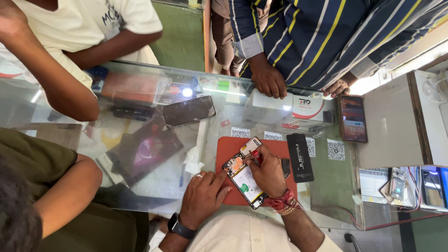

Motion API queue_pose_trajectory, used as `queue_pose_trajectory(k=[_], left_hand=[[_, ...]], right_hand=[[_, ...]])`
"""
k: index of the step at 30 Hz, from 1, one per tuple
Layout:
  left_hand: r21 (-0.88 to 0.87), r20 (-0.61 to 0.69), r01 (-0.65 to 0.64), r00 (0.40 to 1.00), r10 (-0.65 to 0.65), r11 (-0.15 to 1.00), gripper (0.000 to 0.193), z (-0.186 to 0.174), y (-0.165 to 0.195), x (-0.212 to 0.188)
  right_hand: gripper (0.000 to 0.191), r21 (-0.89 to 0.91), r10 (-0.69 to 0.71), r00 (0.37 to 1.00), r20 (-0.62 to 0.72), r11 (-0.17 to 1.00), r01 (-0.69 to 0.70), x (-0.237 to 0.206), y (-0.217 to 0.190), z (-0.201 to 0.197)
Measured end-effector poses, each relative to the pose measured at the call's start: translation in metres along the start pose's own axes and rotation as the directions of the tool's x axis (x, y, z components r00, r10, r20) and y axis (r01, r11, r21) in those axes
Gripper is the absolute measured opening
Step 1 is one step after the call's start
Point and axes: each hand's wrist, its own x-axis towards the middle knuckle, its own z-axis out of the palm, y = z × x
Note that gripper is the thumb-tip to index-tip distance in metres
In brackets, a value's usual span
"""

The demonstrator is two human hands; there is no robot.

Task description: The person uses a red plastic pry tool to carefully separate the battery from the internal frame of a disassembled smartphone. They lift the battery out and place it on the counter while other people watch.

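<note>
Left hand (201, 195), wristwatch nearest the lens, lay flat, forefinger pinning the opened phone (244, 173) on the red mat (233, 151) at the glass counter's (154, 186) near edge; right hand (268, 171) closed on a red-handled tool (256, 156), tip at the upper board; judged best to keep the frame pinned and tool pressure light; black phone (188, 110) lay mid-counter.

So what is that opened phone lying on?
The opened phone lies on a red mat on the glass counter. The left hand steadies it; the right hand works on it with a red-handled tool. The right hand hides the mat's middle.
</note>
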Motion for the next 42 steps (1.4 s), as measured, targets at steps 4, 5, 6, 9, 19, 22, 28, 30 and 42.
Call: queue_pose_trajectory(k=[4, 5, 6, 9, 19, 22, 28, 30, 42], left_hand=[[0.015, -0.024, -0.017, 1.0, 0.018, 1.0, 0.045, 0.002, -0.003, -0.004], [0.022, -0.025, -0.022, 0.999, 0.023, 1.0, 0.046, 0.002, -0.004, -0.005], [0.029, -0.012, -0.015, 1.0, 0.015, 0.999, 0.046, 0.002, -0.005, -0.005], [0.038, -0.002, -0.016, 1.0, 0.016, 0.999, 0.047, 0.001, -0.004, -0.004], [0.031, 0.023, -0.015, 1.0, 0.014, 0.999, 0.05, -0.002, -0.004, 0.0], [0.044, 0.016, -0.019, 1.0, 0.018, 0.999, 0.049, -0.002, -0.004, 0.003], [0.046, 0.039, -0.009, 0.999, 0.007, 0.999, 0.049, 0.001, -0.005, 0.002], [0.051, 0.042, -0.011, 0.999, 0.008, 0.999, 0.049, 0.002, -0.005, 0.001], [0.052, 0.025, -0.025, 0.999, 0.024, 0.998, 0.051, 0.004, -0.008, -0.001]], right_hand=[[0.015, 0.028, -0.004, 1.0, -0.004, 1.0, 0.004, -0.005, 0.0, 0.003], [0.015, 0.03, 0.007, 1.0, -0.003, 1.0, -0.007, -0.006, 0.001, 0.004], [0.015, 0.032, 0.015, 1.0, -0.004, 0.999, -0.014, -0.005, 0.0, 0.005], [0.017, 0.009, 0.0, 1.0, -0.015, 1.0, 0.0, -0.005, -0.002, 0.005], [0.019, -0.178, -0.136, 0.99, -0.045, 0.976, 0.126, -0.005, 0.0, 0.006], [0.019, -0.199, -0.119, 0.993, -0.025, 0.974, 0.111, -0.003, 0.002, 0.007], [0.019, -0.205, -0.114, 0.993, -0.006, 0.972, 0.11, -0.002, 0.003, 0.005], [0.017, -0.17, -0.039, 0.999, 0.0, 0.985, 0.039, 0.0, 0.004, 0.005], [0.011, 0.039, 0.036, 0.989, -0.147, 0.999, -0.031, 0.0, 0.018, 0.0]])
